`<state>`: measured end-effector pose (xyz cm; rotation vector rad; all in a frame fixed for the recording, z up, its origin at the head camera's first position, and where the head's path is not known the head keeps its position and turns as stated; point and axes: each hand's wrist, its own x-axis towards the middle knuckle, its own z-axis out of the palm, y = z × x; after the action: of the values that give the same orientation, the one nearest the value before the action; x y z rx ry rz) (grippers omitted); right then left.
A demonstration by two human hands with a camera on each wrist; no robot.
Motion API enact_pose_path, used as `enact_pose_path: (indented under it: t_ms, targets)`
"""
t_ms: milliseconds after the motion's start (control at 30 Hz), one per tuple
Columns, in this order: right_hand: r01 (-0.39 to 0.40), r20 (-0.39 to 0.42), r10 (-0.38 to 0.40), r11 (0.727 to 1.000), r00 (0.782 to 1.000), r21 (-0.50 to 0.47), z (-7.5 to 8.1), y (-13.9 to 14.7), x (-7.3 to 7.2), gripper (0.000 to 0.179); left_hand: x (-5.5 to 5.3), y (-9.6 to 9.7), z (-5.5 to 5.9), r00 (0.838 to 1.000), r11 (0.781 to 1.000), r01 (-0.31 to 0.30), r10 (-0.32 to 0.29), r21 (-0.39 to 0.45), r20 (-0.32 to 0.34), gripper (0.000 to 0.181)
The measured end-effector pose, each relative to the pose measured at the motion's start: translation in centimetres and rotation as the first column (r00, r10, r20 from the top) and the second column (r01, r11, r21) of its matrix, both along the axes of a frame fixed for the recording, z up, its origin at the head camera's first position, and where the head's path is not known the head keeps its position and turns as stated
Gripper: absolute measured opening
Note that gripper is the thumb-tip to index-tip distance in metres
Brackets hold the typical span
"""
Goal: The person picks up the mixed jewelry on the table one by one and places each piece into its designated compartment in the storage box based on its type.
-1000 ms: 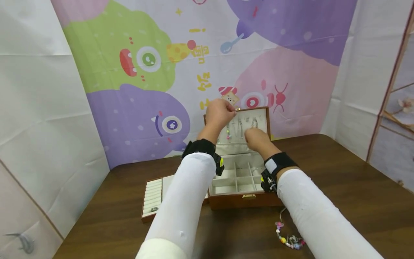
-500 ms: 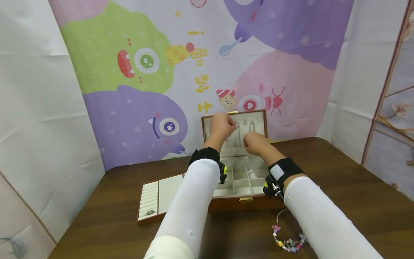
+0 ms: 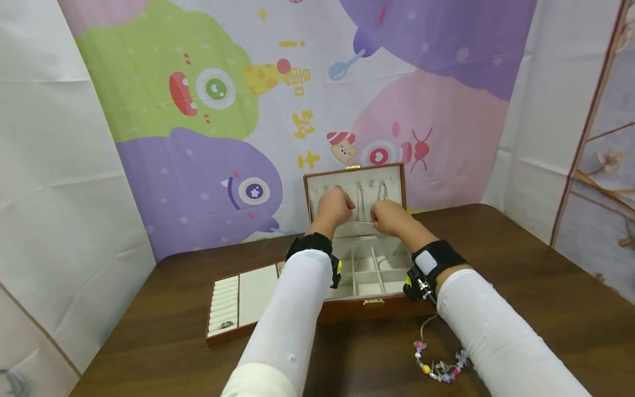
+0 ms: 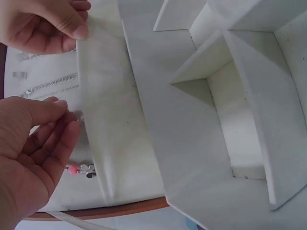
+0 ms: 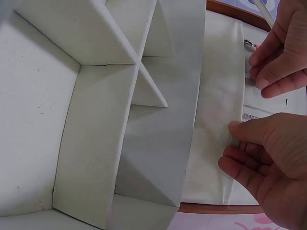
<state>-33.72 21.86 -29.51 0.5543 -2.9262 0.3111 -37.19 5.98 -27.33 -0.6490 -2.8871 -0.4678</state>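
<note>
A brown jewelry box (image 3: 372, 311) stands with its lid (image 3: 403, 187) raised. Silvery chains (image 5: 252, 116) hang on the lid's pale lining, above a cream fabric pocket (image 4: 115, 110). My left hand (image 4: 33, 153) is in front of the lid, thumb and fingertips together at a small silvery piece (image 4: 80, 117) by the pocket's edge; fingers hide most of it. Beside it, a bracelet with a pink bead (image 4: 73, 169) dips into the pocket. With my right hand (image 5: 278, 153) I pinch the pocket's upper edge, thumb over the rim.
Pale dividers (image 3: 367, 271) split the box into compartments. Left of it lies a tray (image 3: 258, 292) with ring rolls and a ring (image 3: 226, 324). A colorful beaded bracelet (image 3: 444, 375) lies on the wooden table (image 3: 367, 364) in front. A cartoon cloth hangs behind.
My left hand has come down from the lid's top clasp to the pocket's edge. The right hand has stayed at the pocket. The head view has shifted slightly.
</note>
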Motion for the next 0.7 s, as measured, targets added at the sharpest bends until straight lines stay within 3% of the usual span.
enact_pose_path:
  t_ms: [433, 567, 700]
  targets:
    - [0.014, -0.027, -0.015, 1.000, 1.000, -0.024, 0.2, -0.2, -0.1, 0.011, 1.0, -2.0, 1.0, 0.999, 0.999, 0.040, -0.041, 0.027, 0.009, 0.018]
    - [-0.011, -0.042, 0.010, 0.999, 0.999, -0.043, 0.3, -0.1, 0.7, 0.014, 1.7, -2.7, 1.1, 0.998, 0.998, 0.063, -0.063, 0.029, -0.023, 0.019]
    - [-0.050, -0.065, 0.046, 0.997, 0.997, -0.056, 0.6, 0.4, 1.6, 0.018, 2.9, -3.3, 1.4, 0.989, 0.992, 0.127, -0.124, 0.023, -0.081, 0.019]
